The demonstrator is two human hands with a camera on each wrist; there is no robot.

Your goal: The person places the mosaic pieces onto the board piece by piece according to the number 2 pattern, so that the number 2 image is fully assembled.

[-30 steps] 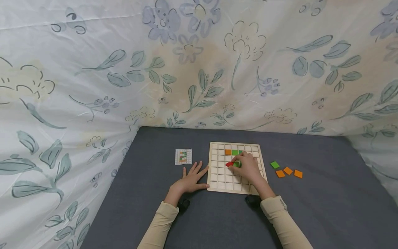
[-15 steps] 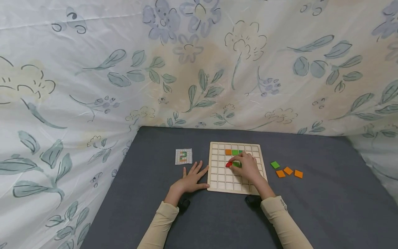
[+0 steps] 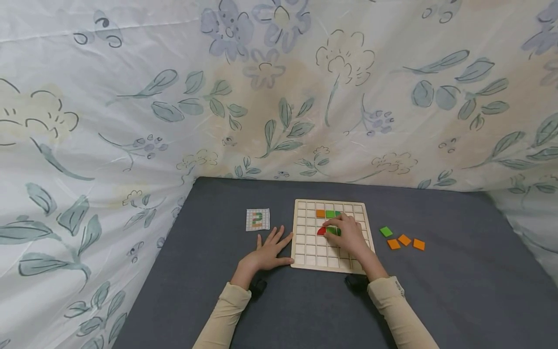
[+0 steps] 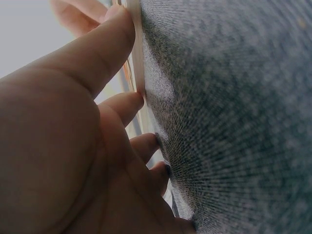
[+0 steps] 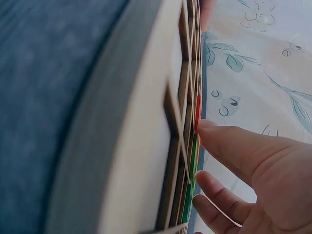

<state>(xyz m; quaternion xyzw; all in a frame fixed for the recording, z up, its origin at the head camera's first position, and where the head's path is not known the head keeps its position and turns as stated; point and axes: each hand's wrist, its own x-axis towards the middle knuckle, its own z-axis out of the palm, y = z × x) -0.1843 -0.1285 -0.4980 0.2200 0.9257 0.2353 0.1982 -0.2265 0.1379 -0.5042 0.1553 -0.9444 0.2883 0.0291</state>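
The half-curled right hand (image 3: 350,236) touches the red piece (image 3: 321,231) on the board (image 3: 306,247); I can't tell whether it pinches. Best square the piece up gently while the left hand (image 3: 263,254), spread and holding nothing, steadies the board's edge.

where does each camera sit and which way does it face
Head: on the head, facing forward and down at board, card and floral cloth; left hand, right hand and sleeves show.
Left wrist: on that wrist, facing along the board's edge and dark cloth; left hand shows large, more fingers at top.
Right wrist: on that wrist, facing low across the board to the floral cloth; right hand shows.
Shared: head and right wrist both show the red tile.
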